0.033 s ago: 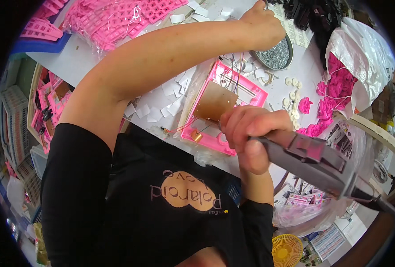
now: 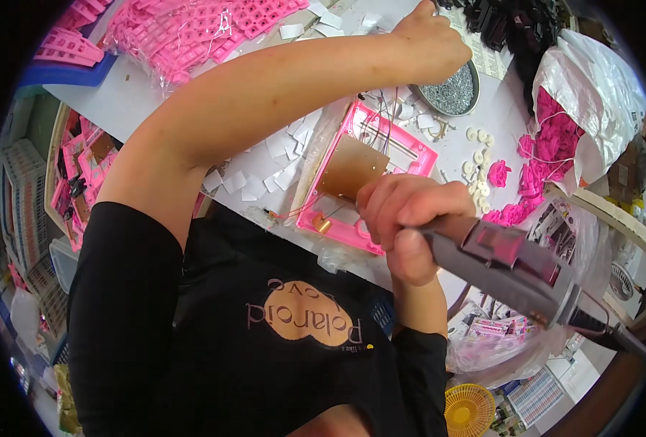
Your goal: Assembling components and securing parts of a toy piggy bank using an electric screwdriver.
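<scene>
Right hand [image 2: 410, 218] clenched round grey power tool [image 2: 512, 266] — rigid, probably hefty; grip mid-handle. Left hand [image 2: 432, 44] reaches far into screw dish [image 2: 450, 91] — grasp unclear. Pink frame [image 2: 403, 149] looks light, brittle.

White plastic bag [image 2: 592, 80], upper right

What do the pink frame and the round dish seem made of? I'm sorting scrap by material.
Pink frame: likely moulded plastic, with uniform glossy colour and thin ribs. Round dish: probably metal, with a grey dull-shiny rim, holding small silvery pieces.
</scene>
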The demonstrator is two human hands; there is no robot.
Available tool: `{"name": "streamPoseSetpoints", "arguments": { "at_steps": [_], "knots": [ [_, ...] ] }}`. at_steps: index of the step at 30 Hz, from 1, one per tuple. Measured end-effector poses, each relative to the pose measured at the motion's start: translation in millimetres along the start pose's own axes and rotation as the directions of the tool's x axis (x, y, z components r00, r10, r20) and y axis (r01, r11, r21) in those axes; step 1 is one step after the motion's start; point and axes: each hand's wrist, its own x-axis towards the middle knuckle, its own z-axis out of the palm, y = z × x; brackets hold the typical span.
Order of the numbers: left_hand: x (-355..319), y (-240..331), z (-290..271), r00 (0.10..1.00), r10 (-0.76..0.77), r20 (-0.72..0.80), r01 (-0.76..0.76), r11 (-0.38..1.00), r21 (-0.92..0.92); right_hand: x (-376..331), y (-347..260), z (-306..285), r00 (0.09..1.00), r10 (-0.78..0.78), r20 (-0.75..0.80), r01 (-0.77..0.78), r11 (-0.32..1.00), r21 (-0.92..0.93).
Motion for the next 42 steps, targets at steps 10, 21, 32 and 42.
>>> {"name": "streamPoseSetpoints", "arguments": {
  "at_steps": [10, 21, 32, 42],
  "knots": [
    [-155, 25, -126, 0.998, -0.055, 0.027, 0.061, 0.829, -0.556, 5, 2, 2, 0.992, -0.030, 0.123, 0.043, 0.994, -0.103],
    [-214, 55, -113, 0.988, -0.146, 0.042, 0.142, 0.795, -0.590, 25, -30, -5, 0.981, -0.077, 0.177, 0.058, 0.992, 0.113],
    [-213, 54, -119, 0.986, -0.142, 0.082, 0.164, 0.835, -0.526, 23, -26, 3, 0.989, -0.133, 0.062, 0.134, 0.991, -0.005],
    [-228, 77, -115, 0.966, -0.238, -0.101, 0.127, 0.777, -0.617, 23, -35, 11, 0.979, -0.188, 0.081, 0.181, 0.980, 0.084]
  ]
}}
